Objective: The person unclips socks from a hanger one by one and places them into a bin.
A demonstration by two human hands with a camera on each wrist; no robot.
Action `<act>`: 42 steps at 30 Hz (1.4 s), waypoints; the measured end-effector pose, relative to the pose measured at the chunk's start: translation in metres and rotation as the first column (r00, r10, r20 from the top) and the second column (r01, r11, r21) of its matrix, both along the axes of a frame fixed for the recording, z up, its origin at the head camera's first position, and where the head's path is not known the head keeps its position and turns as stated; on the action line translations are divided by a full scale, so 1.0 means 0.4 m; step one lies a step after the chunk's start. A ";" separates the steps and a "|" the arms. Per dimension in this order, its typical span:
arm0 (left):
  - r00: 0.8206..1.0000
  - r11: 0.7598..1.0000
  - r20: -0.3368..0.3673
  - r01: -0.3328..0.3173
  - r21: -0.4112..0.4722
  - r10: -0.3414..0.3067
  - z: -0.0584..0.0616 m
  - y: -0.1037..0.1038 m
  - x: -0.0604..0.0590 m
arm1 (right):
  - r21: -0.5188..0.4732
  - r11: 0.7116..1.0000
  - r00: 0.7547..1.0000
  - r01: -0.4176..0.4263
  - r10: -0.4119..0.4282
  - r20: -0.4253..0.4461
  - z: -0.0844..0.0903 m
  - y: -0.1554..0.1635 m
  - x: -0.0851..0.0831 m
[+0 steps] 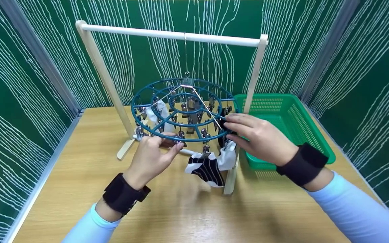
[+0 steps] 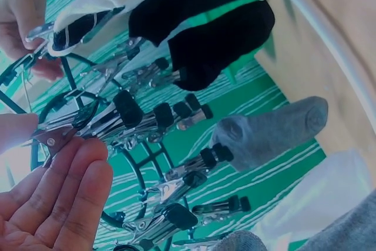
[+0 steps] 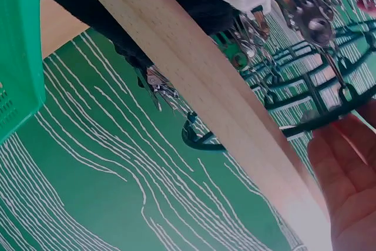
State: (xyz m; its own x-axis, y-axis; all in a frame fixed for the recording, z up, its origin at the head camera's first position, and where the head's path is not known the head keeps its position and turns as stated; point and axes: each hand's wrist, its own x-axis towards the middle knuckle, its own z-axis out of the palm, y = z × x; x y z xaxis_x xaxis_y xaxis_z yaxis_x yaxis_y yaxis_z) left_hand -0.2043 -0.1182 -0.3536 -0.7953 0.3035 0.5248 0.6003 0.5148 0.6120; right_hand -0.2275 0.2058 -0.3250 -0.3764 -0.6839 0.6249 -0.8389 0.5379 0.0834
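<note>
The soft, light sock (image 1: 208,167) hangs limp; the right hand (image 1: 260,138) pinches its clip (image 1: 227,145), while the left hand (image 1: 152,157) pinches the hanger rim (image 1: 167,136).

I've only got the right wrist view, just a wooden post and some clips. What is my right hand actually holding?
Observer: In the head view, the right hand pinches the outer rim of a teal round clip hanger, just above a black-and-white sock.
Operator: And the left hand?
Observer: The left hand is at the front rim, pinching a metal clip between thumb and fingers.
Operator: Any other socks?
Observer: The left wrist view shows a grey sock among the clips.
</note>
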 end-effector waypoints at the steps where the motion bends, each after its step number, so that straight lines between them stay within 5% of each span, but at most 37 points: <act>1: 1.000 1.000 0.001 -0.003 -0.002 0.003 0.000 -0.001 0.001 | 0.007 1.000 1.000 0.006 -0.006 -0.002 -0.002 -0.003 0.000; 7: 0.998 0.998 -0.043 -0.046 -0.033 0.044 0.002 -0.014 0.011 | 0.019 1.000 1.000 -0.001 0.001 -0.031 -0.004 -0.014 -0.004; 12: 0.971 0.993 -0.230 -0.091 -0.073 0.071 0.002 -0.033 0.020 | 0.004 1.000 0.998 -0.011 0.011 -0.063 0.002 -0.021 -0.008; 14: 0.936 0.992 -0.344 -0.099 -0.074 0.068 0.002 -0.040 0.021 | -0.006 1.000 0.997 -0.015 0.014 -0.074 0.004 -0.023 -0.009; 18: 0.830 0.995 -0.553 -0.102 -0.014 0.077 0.006 -0.051 0.024 | -0.019 1.000 0.995 -0.023 0.021 -0.097 0.006 -0.024 -0.009; 22: 0.726 0.994 -0.681 -0.103 0.031 0.096 0.019 -0.049 0.028 | -0.028 0.999 0.993 -0.027 0.023 -0.116 0.007 -0.028 -0.008; 26: 0.660 0.991 -0.747 -0.134 -0.019 0.075 0.042 -0.039 0.028 | -0.040 0.998 0.990 -0.040 0.034 -0.136 0.009 -0.036 -0.007; 33: 0.641 0.976 -0.767 -0.146 -0.162 -0.031 0.062 -0.036 0.018 | -0.078 0.995 0.984 -0.069 0.055 -0.172 0.009 -0.056 -0.005; 42: 0.649 0.979 -0.761 -0.142 -0.149 -0.022 0.053 -0.051 0.013 | -0.113 0.990 0.983 -0.080 0.060 -0.171 0.009 -0.064 -0.004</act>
